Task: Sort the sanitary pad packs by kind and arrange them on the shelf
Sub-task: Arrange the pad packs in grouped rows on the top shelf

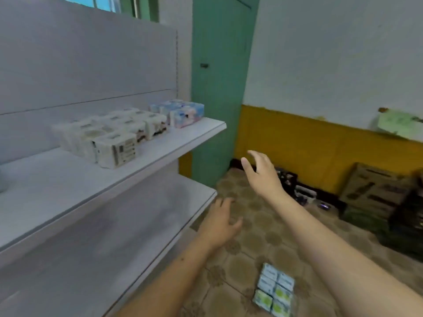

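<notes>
On the upper white shelf [68,184] stand several white pad packs [109,136] in a cluster, with blue-and-pink packs [180,113] at the shelf's right end. A block of blue and green packs [274,291] lies on the tiled floor at the bottom. My left hand [219,223] hangs with relaxed fingers just off the edge of the lower shelf [103,236], holding nothing. My right hand [261,172] is raised in the air to the right of the shelves, fingers spread and empty.
A green door [217,88] stands right behind the shelf end. Cardboard boxes [375,191] and dark crates [286,179] line the yellow-and-white wall at the right. Patterned floor tiles lie between the shelf and the boxes.
</notes>
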### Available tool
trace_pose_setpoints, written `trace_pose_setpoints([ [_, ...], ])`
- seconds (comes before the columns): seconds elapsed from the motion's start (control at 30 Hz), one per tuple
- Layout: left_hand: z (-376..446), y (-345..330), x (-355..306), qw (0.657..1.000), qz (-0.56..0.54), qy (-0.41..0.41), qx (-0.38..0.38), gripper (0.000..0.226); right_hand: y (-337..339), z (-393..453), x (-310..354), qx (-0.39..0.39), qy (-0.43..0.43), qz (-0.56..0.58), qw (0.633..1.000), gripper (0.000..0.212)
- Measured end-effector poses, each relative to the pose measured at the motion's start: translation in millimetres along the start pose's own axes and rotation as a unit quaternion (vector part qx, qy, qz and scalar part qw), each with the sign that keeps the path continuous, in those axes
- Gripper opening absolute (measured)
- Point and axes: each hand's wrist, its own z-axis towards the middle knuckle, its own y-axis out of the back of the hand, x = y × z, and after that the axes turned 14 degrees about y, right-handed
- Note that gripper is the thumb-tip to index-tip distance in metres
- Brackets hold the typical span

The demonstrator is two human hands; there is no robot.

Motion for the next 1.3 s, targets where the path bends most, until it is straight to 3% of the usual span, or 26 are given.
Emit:
trace_pose_setpoints([
  [0.33,38.6,-193.3,-91.8,0.977,0.077,-0.010,0.198,0.061,96.9,-96.1,-215.5,-0.009,-0.211,-0.035,0.977,0.060],
  [0.6,90.1,-330.1,-128.3,0.967,0.132,0.031,0.216,0.051,112.0,-151.2,-371.5,0.025,-0.291,-0.020,0.956,0.050],
  [0.87,139.7,-413.4,-102.3,0.941,0.191,0.105,0.259,0.049,64.6,-195.6,-479.2,0.103,-0.369,0.024,0.923,0.048],
  [0.97,169.8,-440.2,-83.5,0.929,0.216,0.122,0.275,0.048,38.0,-210.2,-516.6,0.129,-0.433,0.041,0.891,0.051],
  [1.3,286.9,-549.2,1.1,0.875,0.290,0.165,0.349,0.044,-56.3,-227.0,-642.9,0.151,-0.520,0.033,0.840,0.049],
])
